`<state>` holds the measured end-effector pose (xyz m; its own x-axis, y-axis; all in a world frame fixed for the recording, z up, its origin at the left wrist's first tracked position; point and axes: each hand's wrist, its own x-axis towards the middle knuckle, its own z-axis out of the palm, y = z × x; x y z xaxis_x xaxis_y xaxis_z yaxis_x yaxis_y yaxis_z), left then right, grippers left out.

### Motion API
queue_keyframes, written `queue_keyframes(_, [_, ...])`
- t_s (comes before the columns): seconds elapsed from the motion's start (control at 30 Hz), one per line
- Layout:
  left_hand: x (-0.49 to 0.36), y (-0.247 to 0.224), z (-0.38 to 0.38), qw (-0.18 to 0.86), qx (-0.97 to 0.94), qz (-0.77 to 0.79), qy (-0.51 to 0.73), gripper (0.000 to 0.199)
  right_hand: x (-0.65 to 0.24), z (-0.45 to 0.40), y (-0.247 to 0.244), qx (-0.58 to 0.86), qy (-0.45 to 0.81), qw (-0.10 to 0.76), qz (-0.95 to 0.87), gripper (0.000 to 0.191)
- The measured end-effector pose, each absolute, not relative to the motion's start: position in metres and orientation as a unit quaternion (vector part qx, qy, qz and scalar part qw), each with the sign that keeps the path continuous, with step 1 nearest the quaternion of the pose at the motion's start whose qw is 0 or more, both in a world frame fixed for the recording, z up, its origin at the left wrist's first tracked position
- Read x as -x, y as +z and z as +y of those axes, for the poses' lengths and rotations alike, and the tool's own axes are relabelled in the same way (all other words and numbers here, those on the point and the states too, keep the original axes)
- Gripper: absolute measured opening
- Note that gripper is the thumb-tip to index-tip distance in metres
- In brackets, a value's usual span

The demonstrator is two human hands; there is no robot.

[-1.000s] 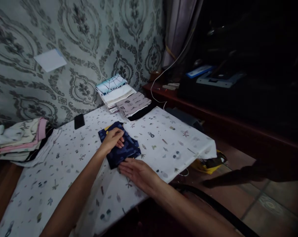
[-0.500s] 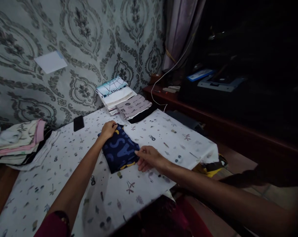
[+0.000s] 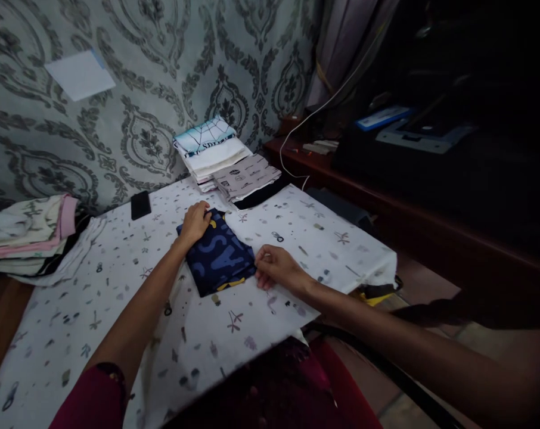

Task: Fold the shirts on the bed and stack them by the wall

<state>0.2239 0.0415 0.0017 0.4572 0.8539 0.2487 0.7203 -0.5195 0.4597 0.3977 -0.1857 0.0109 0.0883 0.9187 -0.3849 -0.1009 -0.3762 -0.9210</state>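
Presently the navy garment (image 3: 220, 256) is lying folded on the worktop (image 3: 341, 253); the right hand (image 3: 279, 268) is pinching its right edge between fingers (image 3: 263, 278), the left hand (image 3: 195, 222) is covering its far-left corner, grip unclear. Uneven tugging could be skewing it.

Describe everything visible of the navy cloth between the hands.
The navy cloth looks like soft fabric, folded into a compact, roughly four-sided piece with lighter blue letter-like shapes and yellow bits at its far and near edges. It lies flat on the white printed cover. The left hand rests at its far-left corner; the right hand is at its right corner.
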Motion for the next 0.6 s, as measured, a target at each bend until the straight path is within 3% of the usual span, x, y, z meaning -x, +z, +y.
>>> queue_keyframes(0.17, [-0.219, 0.005, 0.051, 0.18, -0.834, 0.472, 0.224, 0.029, -0.402, -0.185, 0.005, 0.586, 0.566, 0.476, -0.329, 0.025])
queue_keyframes(0.37, [-0.212, 0.014, 0.045, 0.198, -0.839, 0.456, 0.221, 0.034, -0.404, -0.184, -0.002, 0.582, 0.548, 0.482, -0.358, 0.018])
queue_keyframes(0.5, [-0.193, 0.017, 0.007, 0.164, -0.853, 0.443, 0.221, 0.034, -0.407, -0.18, 0.008, 0.638, 0.356, 0.451, -0.513, 0.008])
queue_keyframes(0.6, [-0.186, 0.009, -0.033, 0.127, -0.874, 0.426, 0.198, 0.038, -0.393, -0.155, 0.024, 0.609, 0.233, 0.416, -0.635, 0.017])
